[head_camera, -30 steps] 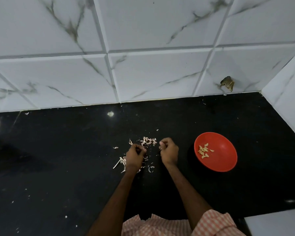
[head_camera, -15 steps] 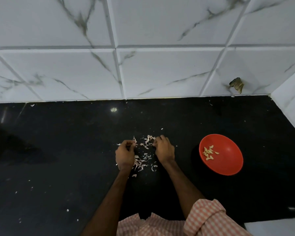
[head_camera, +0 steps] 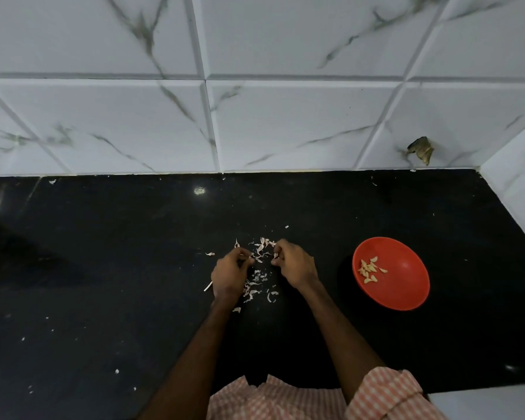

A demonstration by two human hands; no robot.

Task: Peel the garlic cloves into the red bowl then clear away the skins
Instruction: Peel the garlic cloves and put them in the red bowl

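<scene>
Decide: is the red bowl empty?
No, the red bowl holds a small cluster of peeled garlic cloves on its left side.

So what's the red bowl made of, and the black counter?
Red bowl: probably plastic, matte, with an even bright colour and no glint. Black counter: looks like polished stone, maybe granite, since it mirrors a lamp spot.

The round, shallow red plastic bowl (head_camera: 406, 286) sits upright on the right of the scene. A small cluster of pale yellow peeled garlic cloves (head_camera: 368, 269) lies on its left inner slope. Thin, papery white-pink garlic skins (head_camera: 260, 245) lie scattered loose to the bowl's left, well apart from it, with a few strays farther out.
</scene>
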